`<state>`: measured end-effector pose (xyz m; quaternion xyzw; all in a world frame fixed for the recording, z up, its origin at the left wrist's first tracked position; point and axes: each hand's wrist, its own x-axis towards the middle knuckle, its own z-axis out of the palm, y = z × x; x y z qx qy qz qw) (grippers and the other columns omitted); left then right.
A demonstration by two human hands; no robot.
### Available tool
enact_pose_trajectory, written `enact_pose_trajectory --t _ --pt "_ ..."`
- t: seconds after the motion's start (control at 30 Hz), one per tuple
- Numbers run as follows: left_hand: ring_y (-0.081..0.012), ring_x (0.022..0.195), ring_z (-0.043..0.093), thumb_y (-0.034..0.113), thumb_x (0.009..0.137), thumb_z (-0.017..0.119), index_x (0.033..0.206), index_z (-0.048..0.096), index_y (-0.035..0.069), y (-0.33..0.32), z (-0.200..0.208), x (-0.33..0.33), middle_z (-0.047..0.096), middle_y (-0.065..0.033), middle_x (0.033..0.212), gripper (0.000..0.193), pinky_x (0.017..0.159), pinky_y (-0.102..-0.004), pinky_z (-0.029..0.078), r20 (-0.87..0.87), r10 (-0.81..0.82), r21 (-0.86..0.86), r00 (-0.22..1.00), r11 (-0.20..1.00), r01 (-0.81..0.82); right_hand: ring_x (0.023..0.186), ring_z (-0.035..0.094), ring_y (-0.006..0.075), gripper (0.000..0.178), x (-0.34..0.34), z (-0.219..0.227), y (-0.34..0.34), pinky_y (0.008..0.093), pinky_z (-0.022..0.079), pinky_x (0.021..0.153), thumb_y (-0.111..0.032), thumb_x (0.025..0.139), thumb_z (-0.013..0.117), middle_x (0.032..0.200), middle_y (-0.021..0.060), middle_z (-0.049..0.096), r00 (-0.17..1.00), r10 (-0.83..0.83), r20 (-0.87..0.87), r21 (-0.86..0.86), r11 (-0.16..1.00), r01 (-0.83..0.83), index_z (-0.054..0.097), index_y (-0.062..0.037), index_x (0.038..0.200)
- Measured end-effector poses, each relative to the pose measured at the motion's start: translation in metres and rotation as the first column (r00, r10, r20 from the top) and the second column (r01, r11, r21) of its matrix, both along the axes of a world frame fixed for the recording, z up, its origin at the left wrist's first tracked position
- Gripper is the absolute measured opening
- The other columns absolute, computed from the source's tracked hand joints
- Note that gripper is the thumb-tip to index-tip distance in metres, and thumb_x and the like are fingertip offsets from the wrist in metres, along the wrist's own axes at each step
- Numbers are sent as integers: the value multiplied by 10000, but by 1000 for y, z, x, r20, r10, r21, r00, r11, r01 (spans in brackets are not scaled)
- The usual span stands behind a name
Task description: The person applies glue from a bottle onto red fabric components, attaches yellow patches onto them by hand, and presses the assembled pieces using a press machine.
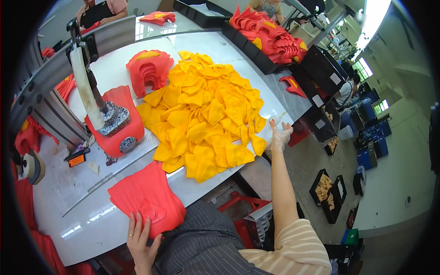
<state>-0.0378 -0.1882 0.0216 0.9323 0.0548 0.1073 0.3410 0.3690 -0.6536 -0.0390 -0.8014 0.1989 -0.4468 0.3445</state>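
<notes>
A soft red moulded piece (149,195) with a raised emblem lies at the table's near edge. My left hand (142,238) rests on its lower edge, fingers apart and laid out over it, thumb beside the rim. Out to the right, my right hand (280,136) reaches past the table's edge with fingers spread, a clear film over part of it. Just beyond its fingertips is a small whitish item with a thin tip (280,115), too small to name. A large heap of flat yellow pieces (201,110) covers the middle of the table.
At the left, a press-like arm with a speckled pad (112,120) stands over another red piece (119,101). A red piece with a yellow patch (149,68) sits behind the heap. A black crate (252,52) of red pieces is at the far right. Other people work beyond.
</notes>
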Motion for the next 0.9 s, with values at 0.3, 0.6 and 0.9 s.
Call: enact_pose_trajectory --t 0.3,0.6,0.9 --pt "-317 1361 381 13 813 613 1358 478 22 -3 17 7 419 -158 1451 562 1069 -385 364 116 226 -444 967 883 -152 927 643 210 411 33 -12 -16 303 492 813 -238 871 695 1054 113 656 951 307 18 127 943 -307 489 -20 1152" --pt "-266 1291 461 27 809 644 1404 346 -64 0 10 -6 481 -175 1374 671 1102 -394 335 -231 376 -972 897 -131 -195 839 559 113 473 -94 86 163 254 439 732 -395 920 619 963 4 592 522 690 502 724 -5 -690 504 -77 1252" --pt "-190 1277 469 -16 817 669 1434 325 -4 -2 9 15 487 -105 1380 706 1076 -345 366 -232 148 -969 962 -122 -215 856 547 176 545 -224 81 261 303 438 755 -488 837 690 914 29 571 207 901 382 876 -280 -393 533 -57 1131"
